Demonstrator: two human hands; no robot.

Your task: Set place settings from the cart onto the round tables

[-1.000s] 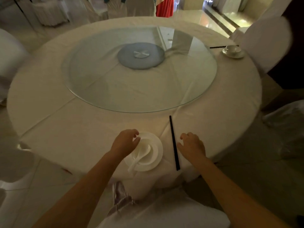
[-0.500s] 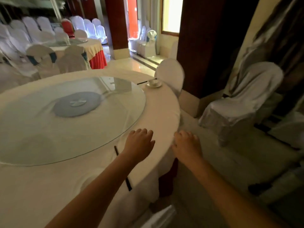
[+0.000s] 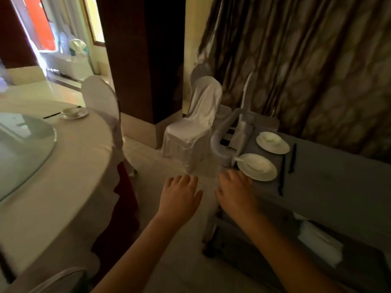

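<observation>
Now | left hand, right hand spread, empty | cart: 2 plates

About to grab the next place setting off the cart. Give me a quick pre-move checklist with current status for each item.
1. Both hands free: ok. The left hand and right hand are open and hold nothing.
2. Settings left on the cart: ok. A near plate and a far plate sit on top.
3. Chopsticks available: ok. Dark chopsticks lie to the right of the plates.
4. Spoon with the near plate: ok, its handle pokes out over the left rim.
5. Right hand on the near plate: not ok, it is short of the rim.
6. Free spot on the round table: cannot tell, only part is in view.
</observation>
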